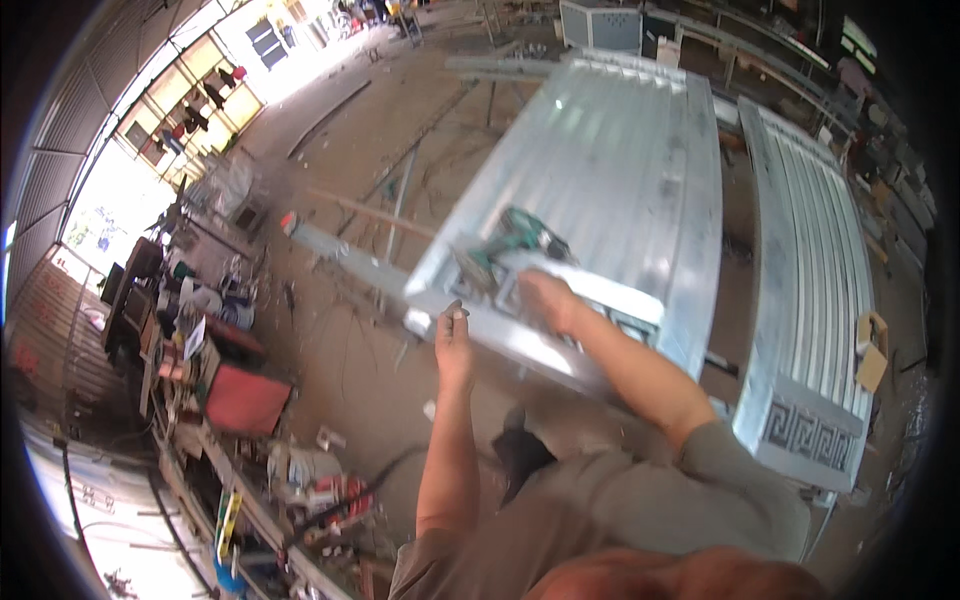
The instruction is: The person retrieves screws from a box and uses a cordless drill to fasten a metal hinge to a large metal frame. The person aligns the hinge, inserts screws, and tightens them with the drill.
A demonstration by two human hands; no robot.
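A large silvery metal panel (620,160) with lengthwise ridges lies in front of me, a Greek-key fretwork strip (620,318) along its near end. Just off the panel's near left corner is my left hand (453,335), its fingers pressed together; whatever they hold, if anything, is too small to name. My right hand (545,300) is over the fretwork end, smeared by motion, so its fingers do not show clearly. Beyond it a green power tool (518,235) rests on the panel, also blurred; I cannot tell whether the hand touches it.
A second ridged panel (805,230) with a similar fretwork end lies to the right, a cardboard piece (872,350) at its edge. A metal beam (345,255) sticks out leftward below the first panel. Cluttered benches and a red panel (247,393) stand on the left.
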